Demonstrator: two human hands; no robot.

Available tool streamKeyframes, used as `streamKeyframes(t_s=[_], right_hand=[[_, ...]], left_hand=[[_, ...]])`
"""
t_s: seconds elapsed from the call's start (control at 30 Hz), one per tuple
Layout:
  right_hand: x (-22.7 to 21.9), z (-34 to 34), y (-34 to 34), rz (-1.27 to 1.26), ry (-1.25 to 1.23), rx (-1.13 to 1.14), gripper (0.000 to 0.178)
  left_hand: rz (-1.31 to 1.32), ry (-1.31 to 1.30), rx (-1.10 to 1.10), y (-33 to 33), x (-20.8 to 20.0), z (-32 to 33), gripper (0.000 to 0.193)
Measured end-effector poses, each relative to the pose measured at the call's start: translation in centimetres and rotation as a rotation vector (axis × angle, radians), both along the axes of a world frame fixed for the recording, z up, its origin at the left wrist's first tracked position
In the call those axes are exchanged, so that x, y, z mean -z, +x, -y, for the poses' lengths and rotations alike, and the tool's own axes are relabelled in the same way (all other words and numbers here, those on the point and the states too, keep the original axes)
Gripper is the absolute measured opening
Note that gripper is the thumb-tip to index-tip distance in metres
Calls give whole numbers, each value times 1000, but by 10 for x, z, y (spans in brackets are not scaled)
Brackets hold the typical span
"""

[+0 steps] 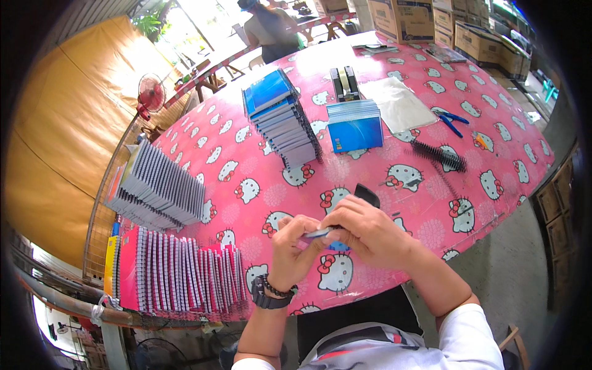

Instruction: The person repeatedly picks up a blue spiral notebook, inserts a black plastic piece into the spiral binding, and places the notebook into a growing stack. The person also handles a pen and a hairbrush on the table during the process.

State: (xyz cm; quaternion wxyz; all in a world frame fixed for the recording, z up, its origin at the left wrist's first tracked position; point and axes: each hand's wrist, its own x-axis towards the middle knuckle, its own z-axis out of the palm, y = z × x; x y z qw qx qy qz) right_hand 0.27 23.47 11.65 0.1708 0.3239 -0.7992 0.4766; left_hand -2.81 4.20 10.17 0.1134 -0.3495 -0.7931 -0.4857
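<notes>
My left hand (pixel 295 245), with a black watch and a beaded bracelet on its wrist, is closed on a thin booklet (pixel 318 233) seen nearly edge-on. My right hand (pixel 369 229) pinches the same booklet from the other side. A bit of blue shows below the fingers; most of the booklet is hidden by the hands. Just beyond my right hand a black object (pixel 367 195) sticks up, its kind unclear. Farther off stand a pile of blue booklets (pixel 356 127) and a taller stack of blue spiral notebooks (pixel 271 92).
Pink spiral notebooks (pixel 179 271) and another spiral-bound stack (pixel 163 185) line the table's left side. A tape dispenser (pixel 344 84), white sheets (pixel 404 105), blue-handled pliers (pixel 451 121) and black binding coils (pixel 439 155) lie on the pink patterned table (pixel 431 197). A person (pixel 268 31) is at the back.
</notes>
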Motion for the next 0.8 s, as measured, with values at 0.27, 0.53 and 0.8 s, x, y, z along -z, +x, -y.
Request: streamKeyframes(t_s=[0.27,0.53,0.8], right_hand=[[54,-76,-82,-11,-506,643,37],[92,-70,-93,172,-204,565,25],[108,-111,-168,-37,-202,1096,24]], left_hand=[[-19,877,-286,-151,-106,-17,37],[-82,-368,-920,-221,-83,-21,64],[-317,-238,-718,-183,-68,5,53]])
